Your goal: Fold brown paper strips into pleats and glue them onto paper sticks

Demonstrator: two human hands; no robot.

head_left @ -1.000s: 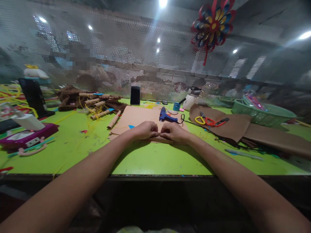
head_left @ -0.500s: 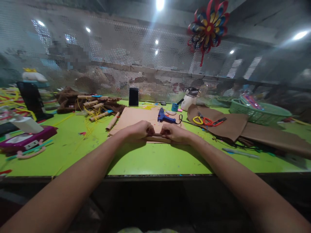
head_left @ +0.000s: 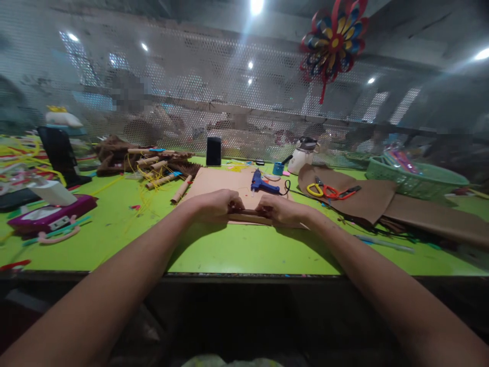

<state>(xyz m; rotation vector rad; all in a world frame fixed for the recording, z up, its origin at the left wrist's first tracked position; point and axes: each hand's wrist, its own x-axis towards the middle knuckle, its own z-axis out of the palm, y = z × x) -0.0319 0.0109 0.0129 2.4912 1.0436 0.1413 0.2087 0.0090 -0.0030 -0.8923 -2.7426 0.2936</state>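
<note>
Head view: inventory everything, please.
Table: 1, green, middle
Sheet: at least 1, tan, centre
Strip: 1, brown, sheet's near edge
Glue gun: 1, blue, on sheet
Phone: 1, black, behind sheet
Rolls: several, tan, left of sheet
Strands: many, yellow, around rolls
Socket block: 1, purple, left
Stand: 1, black, rear left
Paper: at least 2, brown, right
Scissor-like tools: count unclear, yellow and red handles, on paper
Pot: 1, blue, rear
Jar: 1, white, rear right
Basket: 1, green, far right
Ornament: 1, multicoloured, hanging upper right
Mesh panel: at least 1, grey, behind table
Left hand: 1, bare, on strip
Right hand: 1, bare, on strip
</note>
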